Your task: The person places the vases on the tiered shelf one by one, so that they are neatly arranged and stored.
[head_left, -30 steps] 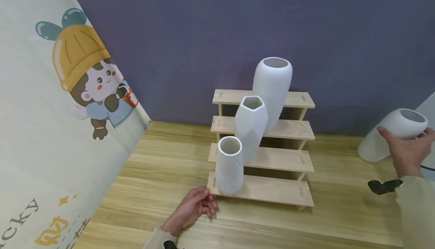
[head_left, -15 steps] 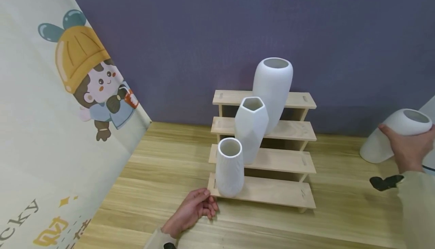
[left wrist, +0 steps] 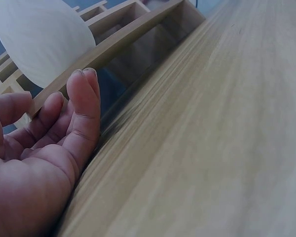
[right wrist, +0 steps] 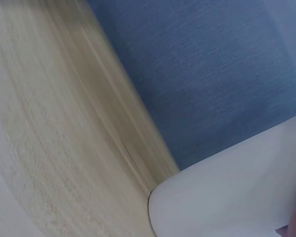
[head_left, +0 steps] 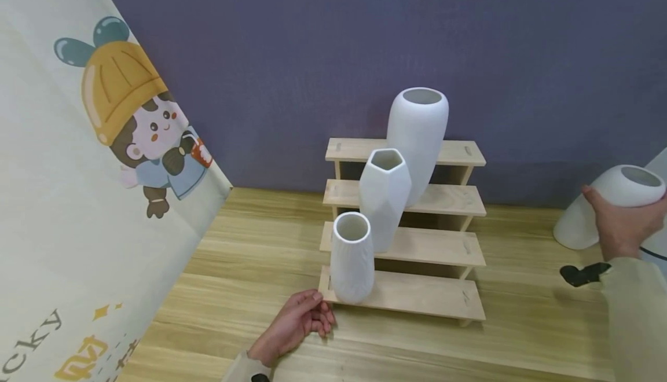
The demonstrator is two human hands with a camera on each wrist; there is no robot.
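At the far right of the head view, my right hand (head_left: 627, 223) grips a smooth white vase (head_left: 627, 185) around its upper part. The base of this vase (right wrist: 222, 197) is at the wooden tabletop near the back wall in the right wrist view. My left hand (head_left: 299, 321) pinches the front left corner of a stepped wooden display stand (head_left: 422, 295), thumb on top and fingers below the board. On the lowest step stands a small ribbed white vase (head_left: 352, 266). A faceted white vase (head_left: 384, 197) and a tall smooth white vase (head_left: 418, 133) stand on steps behind it.
The wooden tabletop (head_left: 250, 243) runs back to a dark blue wall (head_left: 292, 69). A white cloth with a printed cartoon figure (head_left: 151, 133) hangs along the left side. A pale panel (head_left: 660, 165) shows at the right edge.
My right hand and its vase are slightly further right in the head view. The left hand stays at the stand's corner, and the vases on the steps keep their places.
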